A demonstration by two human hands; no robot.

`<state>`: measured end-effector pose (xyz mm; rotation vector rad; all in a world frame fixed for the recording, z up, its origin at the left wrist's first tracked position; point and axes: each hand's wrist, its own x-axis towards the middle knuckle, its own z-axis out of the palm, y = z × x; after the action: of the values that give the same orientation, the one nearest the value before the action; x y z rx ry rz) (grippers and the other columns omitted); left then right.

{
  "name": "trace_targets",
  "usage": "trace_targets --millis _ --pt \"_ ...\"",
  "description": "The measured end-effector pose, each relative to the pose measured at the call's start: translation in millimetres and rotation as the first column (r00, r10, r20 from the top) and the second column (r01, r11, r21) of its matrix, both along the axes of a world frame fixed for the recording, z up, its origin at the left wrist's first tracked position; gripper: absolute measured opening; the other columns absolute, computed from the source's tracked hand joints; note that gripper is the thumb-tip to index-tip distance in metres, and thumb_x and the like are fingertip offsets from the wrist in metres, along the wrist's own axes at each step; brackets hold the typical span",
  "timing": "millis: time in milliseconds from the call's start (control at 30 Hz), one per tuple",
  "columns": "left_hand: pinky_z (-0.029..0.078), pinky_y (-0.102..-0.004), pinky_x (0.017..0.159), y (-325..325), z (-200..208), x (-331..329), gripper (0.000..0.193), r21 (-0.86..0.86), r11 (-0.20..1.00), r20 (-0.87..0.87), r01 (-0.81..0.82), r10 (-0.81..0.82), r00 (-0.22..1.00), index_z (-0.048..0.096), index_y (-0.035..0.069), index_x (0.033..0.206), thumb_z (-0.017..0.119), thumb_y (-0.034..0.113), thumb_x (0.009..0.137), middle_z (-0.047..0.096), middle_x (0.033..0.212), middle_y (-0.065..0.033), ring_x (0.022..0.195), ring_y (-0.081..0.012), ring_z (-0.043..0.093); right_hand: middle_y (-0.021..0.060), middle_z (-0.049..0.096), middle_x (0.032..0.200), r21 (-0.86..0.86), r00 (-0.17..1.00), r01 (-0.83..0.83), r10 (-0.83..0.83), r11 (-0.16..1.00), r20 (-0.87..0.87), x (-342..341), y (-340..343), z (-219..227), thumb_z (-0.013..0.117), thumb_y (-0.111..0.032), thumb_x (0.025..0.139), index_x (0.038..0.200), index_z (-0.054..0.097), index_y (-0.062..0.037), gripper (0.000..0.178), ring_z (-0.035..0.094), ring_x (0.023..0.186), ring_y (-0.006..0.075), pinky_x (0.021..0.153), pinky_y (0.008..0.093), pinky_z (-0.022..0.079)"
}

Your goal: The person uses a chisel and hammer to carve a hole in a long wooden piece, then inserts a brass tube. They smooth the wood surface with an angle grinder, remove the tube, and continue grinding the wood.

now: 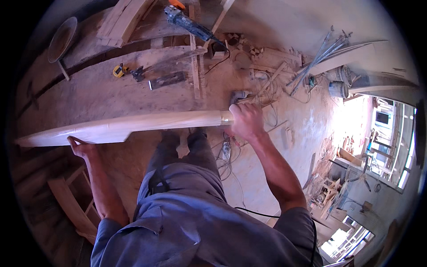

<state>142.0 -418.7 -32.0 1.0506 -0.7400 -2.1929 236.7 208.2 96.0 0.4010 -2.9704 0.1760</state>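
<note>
I see a dusty workbench [89, 95]: tape measure [118, 70] and plane [167, 80] mid-bench, grinder [189, 22] by the far edge.

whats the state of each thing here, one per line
long wooden piece: held level above the floor, gripped at both ends
left hand: supporting the flat end from below
right hand: closed around the rounded end
angle grinder: lying on the floor, not held
tape measure: lying on the floor
</note>
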Motion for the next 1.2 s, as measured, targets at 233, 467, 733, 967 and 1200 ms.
trace_targets --millis 233,467,733,967,1200 --pt "0.037 -0.0547 0.121 56 21 -2 0.051 0.178 0.983 0.101 0.041 -0.06 0.993 0.067 0.014 0.137 0.069 0.047 0.098 0.06 0.148 -0.0083 0.135 -0.033 0.055 0.0084 0.061 0.07 0.004 1.0 0.024 -0.024 1.0 0.001 8 3 1 0.069 -0.01 0.07 0.077 0.059 -0.0113 0.012 0.065 0.07 0.0306 0.068 0.0455 0.052" --pt "0.046 -0.053 0.11 186 51 34 0.043 0.158 0.901 0.2 0.405 -0.431 0.88 0.062 0.011 0.121 0.063 0.049 0.102 0.058 0.133 -0.0128 0.125 -0.0324 0.056 0.0093 0.063 0.073 0.028 1.0 0.013 -0.013 1.0 -0.014 -3 0 6 0.068 -0.009 0.071 0.078 0.059 -0.0107 0.011 0.066 0.074 0.0305 0.071 0.0446 0.051" --pt "0.055 -0.0499 0.086 370 151 41 0.031 0.432 0.822 0.084 0.371 -0.446 0.891 0.052 0.007 0.117 0.071 0.025 0.1 0.056 0.101 -0.012 0.094 -0.0308 0.06 0.0153 0.068 0.09 -0.097 0.996 -0.06 0.066 0.994 0.059 -4 8 58 0.072 -0.005 0.069 0.091 0.063 -0.0071 0.024 0.067 0.086 0.0379 0.077 0.0487 0.053" --pt "0.054 -0.0502 0.083 368 179 28 0.019 0.451 0.837 -0.003 0.309 -0.345 0.938 0.052 0.007 0.106 0.067 0.016 0.098 0.055 0.092 -0.0103 0.082 -0.029 0.059 0.0118 0.075 0.101 -0.663 0.858 0.091 0.279 0.743 0.432 -21 44 123 0.084 -0.016 0.078 0.118 0.07 -0.0014 0.045 0.073 0.095 0.0262 0.083 0.0361 0.057" --pt "0.054 -0.0504 0.086 377 221 25 0.015 0.402 0.84 -0.387 0.365 -0.206 0.899 0.057 0.006 0.097 0.071 0.011 0.092 0.058 0.082 -0.0095 0.077 -0.0268 0.061 0.0118 0.068 0.079 -0.588 0.337 0.711 0.548 0.385 0.766 -64 54 168 0.08 -0.018 0.081 0.118 0.066 0.0083 0.047 0.056 0.054 0.011 0.048 0.0243 0.044"
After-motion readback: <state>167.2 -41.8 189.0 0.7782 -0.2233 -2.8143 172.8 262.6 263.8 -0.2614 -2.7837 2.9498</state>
